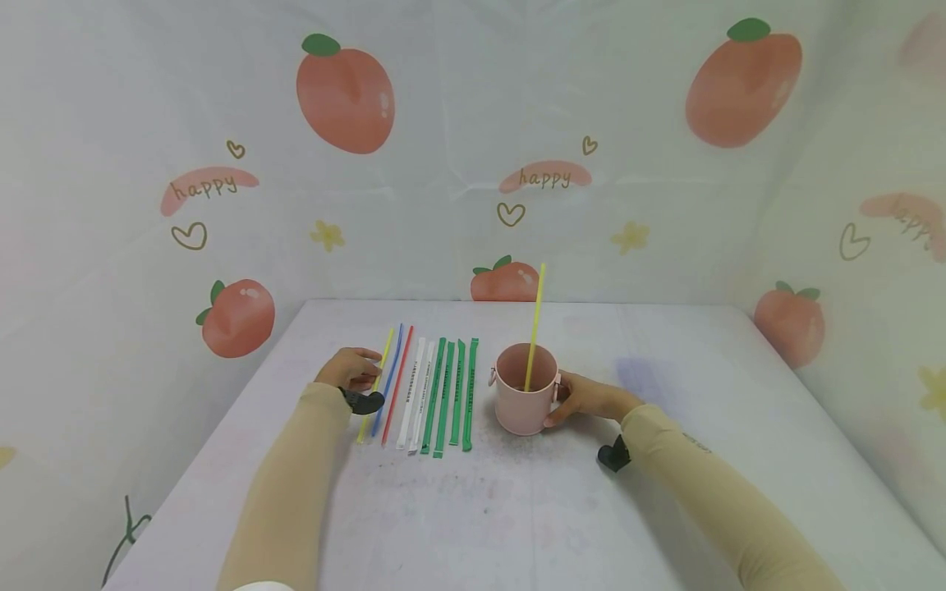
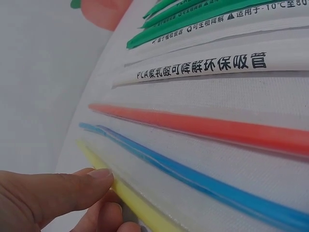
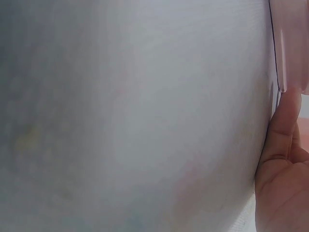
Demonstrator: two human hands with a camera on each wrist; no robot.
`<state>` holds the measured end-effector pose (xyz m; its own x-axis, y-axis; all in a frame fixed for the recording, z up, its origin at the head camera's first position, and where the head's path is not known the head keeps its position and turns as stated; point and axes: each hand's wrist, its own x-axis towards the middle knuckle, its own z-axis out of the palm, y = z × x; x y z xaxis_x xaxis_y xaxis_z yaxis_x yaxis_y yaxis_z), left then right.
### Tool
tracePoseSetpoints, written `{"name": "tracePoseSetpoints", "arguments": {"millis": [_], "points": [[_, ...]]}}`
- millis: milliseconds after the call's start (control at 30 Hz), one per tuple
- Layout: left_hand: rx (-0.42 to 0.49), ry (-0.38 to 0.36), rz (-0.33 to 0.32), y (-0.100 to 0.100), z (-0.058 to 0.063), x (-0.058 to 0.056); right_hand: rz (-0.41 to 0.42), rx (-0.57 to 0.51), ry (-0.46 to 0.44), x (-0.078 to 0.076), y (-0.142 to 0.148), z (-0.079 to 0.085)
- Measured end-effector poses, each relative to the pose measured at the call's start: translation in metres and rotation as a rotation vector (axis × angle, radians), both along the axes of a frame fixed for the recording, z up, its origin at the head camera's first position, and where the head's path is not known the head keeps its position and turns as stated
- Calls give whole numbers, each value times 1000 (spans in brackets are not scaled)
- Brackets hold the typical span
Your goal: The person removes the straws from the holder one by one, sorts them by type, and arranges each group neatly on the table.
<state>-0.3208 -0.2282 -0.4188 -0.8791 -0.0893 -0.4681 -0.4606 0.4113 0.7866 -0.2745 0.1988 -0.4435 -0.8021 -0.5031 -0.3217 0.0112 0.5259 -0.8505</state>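
My left hand is at the left end of a row of straws and pinches a yellow straw in a clear wrapper between thumb and fingers. Beside it lie a blue straw and a red straw. A small pink bucket with side handles stands upright right of the row, another yellow straw leaning up out of it. At the bucket's right side my right hand holds its wall, thumb low at the front. Its other fingers are partly hidden in the right wrist view.
Right of the red straw lie white paper-wrapped straws and several green-wrapped straws, roughly parallel on the white table cover. Behind the table's back edge hangs a printed peach curtain. A green cord shows at the lower left.
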Motion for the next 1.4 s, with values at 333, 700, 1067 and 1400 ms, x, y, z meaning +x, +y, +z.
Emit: {"name": "tracePoseSetpoints", "arguments": {"millis": [333, 700, 1067, 1400], "points": [[-13, 8, -27, -3, 1, 1, 5, -11, 11, 0, 0, 0], [-16, 14, -22, -2, 4, 4, 13, -20, 18, 1, 0, 1], [5, 15, -33, -6, 2, 1, 27, -39, 7, 1, 0, 2], [13, 1, -14, -5, 5, 1, 43, -42, -3, 1, 0, 3]]}}
